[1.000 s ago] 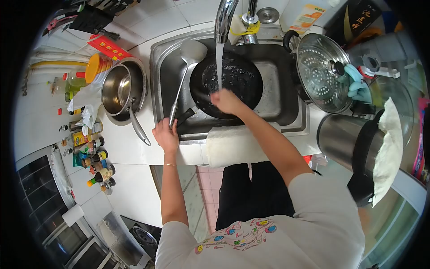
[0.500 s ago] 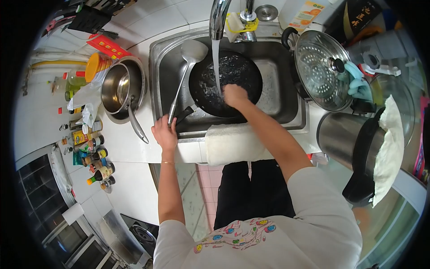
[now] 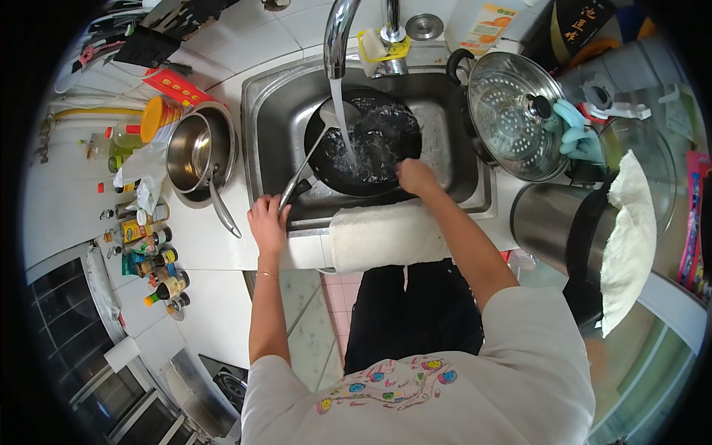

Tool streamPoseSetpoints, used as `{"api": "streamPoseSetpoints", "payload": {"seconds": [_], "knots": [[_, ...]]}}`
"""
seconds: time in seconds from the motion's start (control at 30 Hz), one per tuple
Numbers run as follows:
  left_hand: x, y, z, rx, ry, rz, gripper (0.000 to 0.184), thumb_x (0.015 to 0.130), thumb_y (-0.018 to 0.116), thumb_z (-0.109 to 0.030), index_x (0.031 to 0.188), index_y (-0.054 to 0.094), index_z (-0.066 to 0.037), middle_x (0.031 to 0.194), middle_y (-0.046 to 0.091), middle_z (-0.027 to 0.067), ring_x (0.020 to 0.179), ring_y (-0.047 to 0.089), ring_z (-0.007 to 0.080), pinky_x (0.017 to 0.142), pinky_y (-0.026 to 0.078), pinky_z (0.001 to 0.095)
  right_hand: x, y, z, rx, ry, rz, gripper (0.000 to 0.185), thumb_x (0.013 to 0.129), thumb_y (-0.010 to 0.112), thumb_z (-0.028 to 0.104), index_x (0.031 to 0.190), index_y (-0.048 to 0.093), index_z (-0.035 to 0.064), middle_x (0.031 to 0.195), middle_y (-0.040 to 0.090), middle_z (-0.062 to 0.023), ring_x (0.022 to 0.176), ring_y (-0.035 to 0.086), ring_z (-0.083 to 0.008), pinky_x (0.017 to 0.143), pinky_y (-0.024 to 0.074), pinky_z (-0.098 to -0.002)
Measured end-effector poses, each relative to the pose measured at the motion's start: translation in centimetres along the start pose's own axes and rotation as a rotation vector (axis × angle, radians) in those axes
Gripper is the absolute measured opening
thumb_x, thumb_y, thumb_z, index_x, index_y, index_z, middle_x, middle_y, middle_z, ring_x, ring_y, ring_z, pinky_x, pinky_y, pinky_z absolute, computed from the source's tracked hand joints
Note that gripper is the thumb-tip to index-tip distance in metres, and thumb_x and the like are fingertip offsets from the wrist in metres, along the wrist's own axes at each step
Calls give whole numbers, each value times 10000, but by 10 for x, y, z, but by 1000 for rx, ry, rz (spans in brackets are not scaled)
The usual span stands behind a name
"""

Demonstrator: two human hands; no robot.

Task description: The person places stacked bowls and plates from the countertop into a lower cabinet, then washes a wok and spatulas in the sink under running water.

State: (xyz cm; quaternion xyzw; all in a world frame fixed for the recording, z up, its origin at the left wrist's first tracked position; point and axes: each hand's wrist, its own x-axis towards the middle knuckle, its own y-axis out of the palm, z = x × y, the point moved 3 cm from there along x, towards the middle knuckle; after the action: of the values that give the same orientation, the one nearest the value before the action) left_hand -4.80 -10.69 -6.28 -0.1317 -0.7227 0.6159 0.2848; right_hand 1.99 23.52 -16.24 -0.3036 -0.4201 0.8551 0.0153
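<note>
A black frying pan (image 3: 386, 159) sits in the steel sink (image 3: 285, 111), and water from the faucet (image 3: 336, 44) pours into it. My left hand (image 3: 268, 221) is at the sink's front left edge, its fingers closed around the handle end of a metal spatula (image 3: 302, 169). The spatula slants up to the right, with its broad head over the left part of the pan. The pan's dark handle (image 3: 300, 190) points toward my left hand. My right hand (image 3: 417, 176) is closed at the pan's right front rim; whatever it holds is hidden.
A steel saucepan (image 3: 194, 152) stands left of the sink, with several bottles (image 3: 165, 258) nearby. At right are a lidded steamer pot (image 3: 512, 119) and a steel container (image 3: 552, 222). A pale towel (image 3: 386, 236) hangs over the sink's front edge.
My right hand has moved from inside the pan to its right front rim. The spatula's head has shifted from the sink's left rear to over the pan, while my left hand stays at its handle.
</note>
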Motion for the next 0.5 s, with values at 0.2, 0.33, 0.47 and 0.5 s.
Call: {"api": "streamPoseSetpoints", "payload": {"seconds": [0.2,0.33,0.47,0.5], "knots": [[-1,-10,-20,-253,-157,311,317,844,644,-267,1064,630,-40,857,588,145,761,555,343,683,455,421,-13,-24,-34,171,5,-183,263,857,565,205,1068,676,94,998,661,-178,926,632,-350,822,498,-440],[10,-3,-26,-845,-609,589,327,912,587,-256,1110,592,4,681,561,96,560,490,190,534,398,294,-22,-29,-36,142,34,-212,292,872,537,212,1115,652,100,976,664,-181,908,636,-352,808,501,-442],[43,1,-25,-1160,-929,979,261,962,490,-228,1052,564,5,595,521,38,436,351,59,390,255,212,-16,-28,-15,150,29,-282,307,880,515,216,1141,634,107,963,666,-188,892,642,-357,803,504,-451],[47,5,-25,-1193,-946,1051,253,965,474,-222,1030,560,7,588,519,39,418,337,65,375,243,219,-13,-29,-5,138,29,-277,306,881,512,214,1140,633,108,962,667,-187,889,645,-357,803,504,-456]]}}
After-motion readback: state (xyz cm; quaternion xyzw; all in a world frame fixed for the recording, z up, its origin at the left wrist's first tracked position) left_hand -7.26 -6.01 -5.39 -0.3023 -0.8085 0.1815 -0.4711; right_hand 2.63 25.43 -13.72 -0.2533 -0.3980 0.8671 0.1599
